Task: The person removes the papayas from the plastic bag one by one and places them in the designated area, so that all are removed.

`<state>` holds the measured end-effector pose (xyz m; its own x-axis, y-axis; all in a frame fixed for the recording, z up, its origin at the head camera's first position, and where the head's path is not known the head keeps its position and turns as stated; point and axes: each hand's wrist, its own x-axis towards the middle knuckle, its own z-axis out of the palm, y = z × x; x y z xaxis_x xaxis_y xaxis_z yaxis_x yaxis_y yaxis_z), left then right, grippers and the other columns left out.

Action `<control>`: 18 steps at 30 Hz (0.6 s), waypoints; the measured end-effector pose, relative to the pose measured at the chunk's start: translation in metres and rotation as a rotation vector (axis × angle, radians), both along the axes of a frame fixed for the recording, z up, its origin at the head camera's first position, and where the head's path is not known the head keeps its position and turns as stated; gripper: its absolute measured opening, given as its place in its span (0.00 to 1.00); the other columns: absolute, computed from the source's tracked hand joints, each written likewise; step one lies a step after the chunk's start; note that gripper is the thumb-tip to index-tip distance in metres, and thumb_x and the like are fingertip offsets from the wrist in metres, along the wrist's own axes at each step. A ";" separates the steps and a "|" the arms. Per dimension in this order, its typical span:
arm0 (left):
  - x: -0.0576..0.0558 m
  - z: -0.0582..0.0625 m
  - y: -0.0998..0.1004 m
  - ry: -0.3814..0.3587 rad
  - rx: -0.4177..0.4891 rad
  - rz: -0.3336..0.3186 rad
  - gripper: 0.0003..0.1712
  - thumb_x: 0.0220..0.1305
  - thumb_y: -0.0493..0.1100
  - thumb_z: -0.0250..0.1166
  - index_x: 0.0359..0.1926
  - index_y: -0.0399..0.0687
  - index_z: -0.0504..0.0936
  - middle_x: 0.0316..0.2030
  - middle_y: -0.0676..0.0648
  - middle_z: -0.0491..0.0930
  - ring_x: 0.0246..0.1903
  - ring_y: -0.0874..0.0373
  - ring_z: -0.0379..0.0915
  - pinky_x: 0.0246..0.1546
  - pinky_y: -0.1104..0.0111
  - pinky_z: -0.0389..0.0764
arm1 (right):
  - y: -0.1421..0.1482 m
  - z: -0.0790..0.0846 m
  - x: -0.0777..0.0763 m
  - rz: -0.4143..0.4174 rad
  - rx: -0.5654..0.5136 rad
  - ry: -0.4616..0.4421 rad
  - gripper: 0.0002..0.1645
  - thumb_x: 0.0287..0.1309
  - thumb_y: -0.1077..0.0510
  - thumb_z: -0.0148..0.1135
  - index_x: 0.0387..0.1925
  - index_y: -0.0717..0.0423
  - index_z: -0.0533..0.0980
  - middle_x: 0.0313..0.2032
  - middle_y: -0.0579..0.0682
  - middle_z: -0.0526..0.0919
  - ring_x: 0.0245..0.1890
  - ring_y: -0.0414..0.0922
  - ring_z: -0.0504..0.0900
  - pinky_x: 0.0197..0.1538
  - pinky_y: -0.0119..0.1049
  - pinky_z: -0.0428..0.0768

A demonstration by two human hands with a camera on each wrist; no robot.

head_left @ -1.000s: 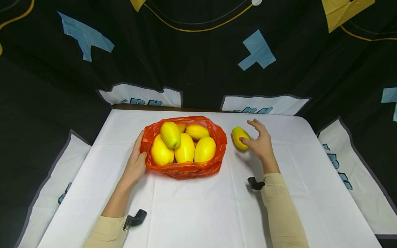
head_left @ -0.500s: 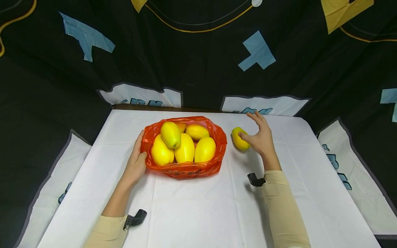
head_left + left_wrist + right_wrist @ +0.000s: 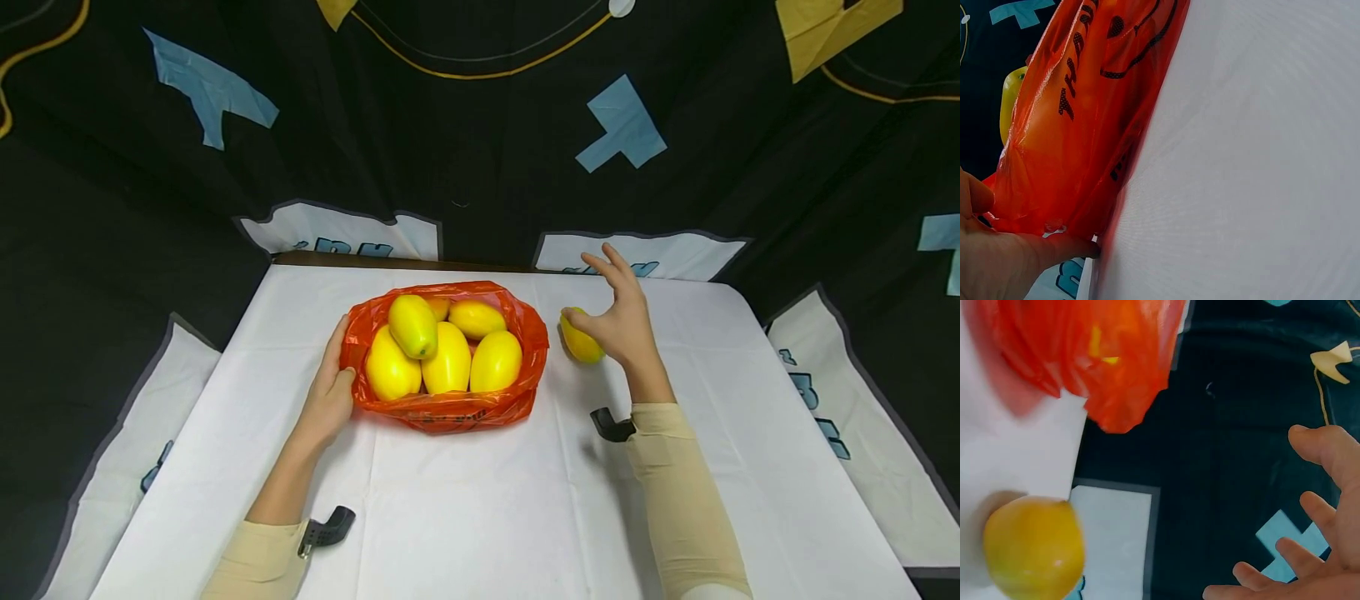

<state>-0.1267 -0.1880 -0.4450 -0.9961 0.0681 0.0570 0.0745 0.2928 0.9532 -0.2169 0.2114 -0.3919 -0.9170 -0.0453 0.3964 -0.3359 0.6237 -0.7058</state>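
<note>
An orange-red plastic bag (image 3: 450, 414) stands open-mouthed on the table in the head view, filled with several yellow mangoes (image 3: 447, 358). At its left end my left hand (image 3: 330, 400) holds the bag. Its thumb shows against the lower side of the bag in the left wrist view. One loose mango (image 3: 581, 343), greenish at the tip, lies right of the bag. Over it hovers my right hand (image 3: 626, 325), fingers spread and holding nothing. In the right wrist view, a gap separates that hand (image 3: 1329, 550) from the mango (image 3: 1035, 550).
White cloth covers the table (image 3: 465, 508). A black curtain (image 3: 465, 150) with blue, yellow and white patches hangs behind the back edge and at the sides. Each forearm carries a black wrist device, one left (image 3: 330, 527) and one right (image 3: 611, 425).
My right hand has risen away from the loose mango, and its fingers have moved up toward the back table edge. The left hand, the bag and the mangoes have stayed put.
</note>
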 end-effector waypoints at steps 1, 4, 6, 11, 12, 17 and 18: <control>0.000 0.000 0.000 0.003 0.002 -0.002 0.41 0.70 0.29 0.39 0.78 0.58 0.38 0.76 0.54 0.39 0.74 0.55 0.35 0.71 0.50 0.46 | -0.002 0.002 0.000 0.004 0.000 0.008 0.44 0.40 0.57 0.76 0.64 0.40 0.73 0.73 0.39 0.55 0.71 0.48 0.54 0.63 0.64 0.63; 0.000 0.000 0.000 0.008 0.005 -0.006 0.41 0.70 0.29 0.39 0.78 0.58 0.38 0.76 0.54 0.40 0.74 0.55 0.36 0.71 0.49 0.46 | -0.007 0.007 0.000 0.019 -0.002 0.033 0.44 0.40 0.57 0.77 0.64 0.41 0.73 0.73 0.38 0.55 0.71 0.46 0.54 0.64 0.61 0.64; 0.000 0.000 0.000 0.009 0.005 -0.006 0.41 0.70 0.29 0.39 0.78 0.58 0.38 0.76 0.55 0.40 0.74 0.56 0.36 0.71 0.49 0.46 | -0.011 0.010 0.000 0.033 -0.004 0.047 0.44 0.40 0.57 0.77 0.64 0.41 0.73 0.73 0.37 0.55 0.71 0.44 0.54 0.65 0.59 0.64; 0.000 -0.001 -0.001 0.010 0.011 -0.009 0.41 0.70 0.29 0.39 0.78 0.58 0.38 0.77 0.55 0.39 0.74 0.57 0.35 0.71 0.50 0.46 | -0.020 0.017 0.000 0.073 -0.026 0.054 0.44 0.41 0.58 0.78 0.64 0.42 0.73 0.73 0.37 0.54 0.72 0.41 0.52 0.67 0.55 0.63; 0.000 -0.001 -0.001 0.011 0.012 -0.010 0.41 0.70 0.29 0.39 0.78 0.58 0.38 0.77 0.55 0.39 0.74 0.57 0.35 0.71 0.50 0.46 | -0.022 0.018 0.000 0.079 -0.028 0.051 0.44 0.41 0.58 0.78 0.64 0.42 0.73 0.73 0.37 0.54 0.72 0.41 0.51 0.67 0.55 0.63; 0.000 -0.001 -0.001 0.012 0.010 -0.010 0.41 0.70 0.29 0.39 0.78 0.58 0.38 0.77 0.54 0.39 0.74 0.56 0.35 0.71 0.50 0.45 | -0.031 0.021 -0.001 0.113 -0.021 0.055 0.44 0.42 0.57 0.77 0.64 0.41 0.72 0.73 0.39 0.54 0.72 0.42 0.51 0.65 0.59 0.64; 0.000 -0.001 -0.001 0.013 0.008 -0.009 0.41 0.70 0.29 0.39 0.78 0.58 0.38 0.77 0.54 0.39 0.74 0.56 0.35 0.71 0.50 0.45 | -0.032 0.021 -0.002 0.120 -0.018 0.060 0.44 0.42 0.57 0.77 0.65 0.41 0.72 0.74 0.39 0.54 0.72 0.42 0.51 0.64 0.60 0.64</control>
